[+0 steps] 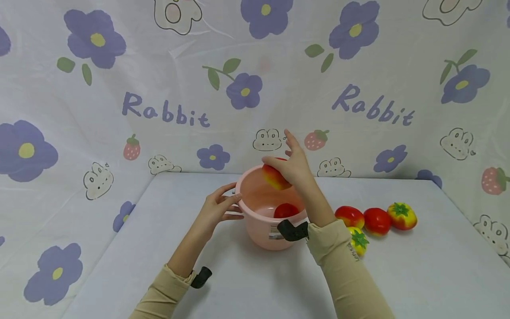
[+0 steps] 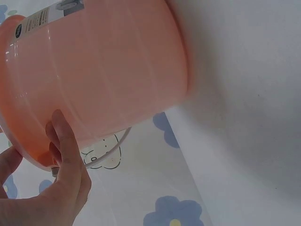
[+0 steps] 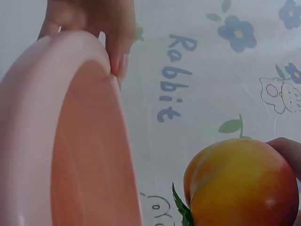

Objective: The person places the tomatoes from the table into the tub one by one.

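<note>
one pink bucket (image 1: 259, 232): stood on a white table (image 1: 239, 283); rim pinched at its left by thumb and fingers of the left hand (image 1: 215, 206). one red-yellow fruit (image 1: 276, 178): gripped in the right hand's (image 1: 295, 167) fingers, held over the bucket's opening. one red fruit (image 1: 285, 210): contained inside the bucket. four fruits (image 1: 377, 221): grouped right of the bucket.

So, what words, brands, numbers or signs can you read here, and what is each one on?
"Rabbit": on the backdrop cloth, left of the middle.
"Rabbit": again on that cloth, farther right.
Label on the pink bucket: small print, too blurred to read.
Lettering on the right sleeve: too small to read.
</note>
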`<action>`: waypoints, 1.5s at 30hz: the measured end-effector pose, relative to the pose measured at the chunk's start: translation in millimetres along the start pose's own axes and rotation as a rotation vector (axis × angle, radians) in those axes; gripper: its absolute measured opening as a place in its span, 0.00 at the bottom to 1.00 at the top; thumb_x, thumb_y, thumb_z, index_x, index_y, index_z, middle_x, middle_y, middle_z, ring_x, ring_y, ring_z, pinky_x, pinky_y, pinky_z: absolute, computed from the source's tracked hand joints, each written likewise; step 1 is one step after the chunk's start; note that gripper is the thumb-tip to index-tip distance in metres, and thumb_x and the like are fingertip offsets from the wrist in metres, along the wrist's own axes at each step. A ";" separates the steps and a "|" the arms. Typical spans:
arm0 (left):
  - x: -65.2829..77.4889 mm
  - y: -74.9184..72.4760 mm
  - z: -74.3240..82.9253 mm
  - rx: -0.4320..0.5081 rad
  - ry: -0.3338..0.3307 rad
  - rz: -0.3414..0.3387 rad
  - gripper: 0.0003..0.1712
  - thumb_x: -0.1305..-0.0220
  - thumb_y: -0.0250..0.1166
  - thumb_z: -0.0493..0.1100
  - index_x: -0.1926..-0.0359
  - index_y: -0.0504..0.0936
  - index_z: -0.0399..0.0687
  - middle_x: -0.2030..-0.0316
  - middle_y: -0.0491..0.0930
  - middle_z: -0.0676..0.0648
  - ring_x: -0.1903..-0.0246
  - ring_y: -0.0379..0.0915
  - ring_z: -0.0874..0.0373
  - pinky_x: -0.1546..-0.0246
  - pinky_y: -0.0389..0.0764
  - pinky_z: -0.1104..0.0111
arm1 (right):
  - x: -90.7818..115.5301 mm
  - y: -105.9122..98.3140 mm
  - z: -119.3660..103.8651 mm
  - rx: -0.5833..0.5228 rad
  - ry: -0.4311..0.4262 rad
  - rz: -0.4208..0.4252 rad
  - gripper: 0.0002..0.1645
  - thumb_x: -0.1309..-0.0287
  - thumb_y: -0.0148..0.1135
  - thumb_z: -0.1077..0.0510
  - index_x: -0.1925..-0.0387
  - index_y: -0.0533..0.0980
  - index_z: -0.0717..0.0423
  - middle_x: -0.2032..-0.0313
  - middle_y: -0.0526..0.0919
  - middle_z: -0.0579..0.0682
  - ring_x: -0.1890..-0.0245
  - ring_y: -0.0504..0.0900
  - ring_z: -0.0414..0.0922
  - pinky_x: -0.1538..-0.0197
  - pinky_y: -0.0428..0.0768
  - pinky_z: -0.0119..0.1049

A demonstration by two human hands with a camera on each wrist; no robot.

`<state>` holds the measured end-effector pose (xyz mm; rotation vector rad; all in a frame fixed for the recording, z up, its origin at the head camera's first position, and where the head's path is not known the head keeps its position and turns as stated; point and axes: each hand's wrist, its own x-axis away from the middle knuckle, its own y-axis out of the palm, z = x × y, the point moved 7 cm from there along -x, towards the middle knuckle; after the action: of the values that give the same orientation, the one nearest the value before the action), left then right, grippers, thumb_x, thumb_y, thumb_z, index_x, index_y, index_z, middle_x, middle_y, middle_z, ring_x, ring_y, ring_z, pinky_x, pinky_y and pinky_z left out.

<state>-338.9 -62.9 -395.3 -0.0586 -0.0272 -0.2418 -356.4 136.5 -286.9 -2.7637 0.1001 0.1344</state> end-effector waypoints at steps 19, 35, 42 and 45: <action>-0.7 -0.4 -2.4 -0.023 0.001 0.006 0.31 0.33 0.62 0.51 0.32 0.67 0.54 0.55 0.80 0.40 0.61 0.86 0.53 0.53 0.86 0.56 | 3.9 25.7 -4.9 -0.033 0.047 -0.028 0.54 0.45 0.68 0.45 0.24 0.48 0.37 0.24 0.53 0.52 0.26 0.56 0.56 0.30 0.68 0.59; 0.3 0.8 0.0 0.001 0.001 -0.006 0.30 0.32 0.62 0.49 0.31 0.67 0.53 0.55 0.79 0.41 0.62 0.85 0.56 0.53 0.87 0.56 | 15.4 0.9 11.9 -0.086 -0.026 0.020 0.45 0.44 0.69 0.48 0.27 0.59 0.37 0.27 0.62 0.48 0.28 0.63 0.51 0.34 0.75 0.53; -0.7 0.6 -2.1 -0.019 -0.019 0.014 0.30 0.32 0.62 0.50 0.31 0.67 0.54 0.55 0.79 0.40 0.62 0.85 0.56 0.53 0.87 0.56 | 20.6 -19.8 28.9 -0.089 -0.048 0.069 0.42 0.42 0.68 0.49 0.29 0.61 0.41 0.29 0.66 0.49 0.30 0.68 0.51 0.34 0.75 0.52; -1.2 0.3 -2.5 -0.027 -0.022 0.020 0.30 0.32 0.62 0.51 0.31 0.67 0.54 0.54 0.79 0.39 0.62 0.86 0.55 0.53 0.86 0.56 | 22.4 -28.2 34.5 -0.077 -0.058 0.082 0.42 0.42 0.67 0.48 0.28 0.61 0.41 0.29 0.66 0.50 0.31 0.69 0.51 0.33 0.75 0.52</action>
<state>-339.9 -62.5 -397.9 -0.0886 -0.0451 -0.2214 -334.5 174.2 -311.1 -2.8306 0.1966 0.2445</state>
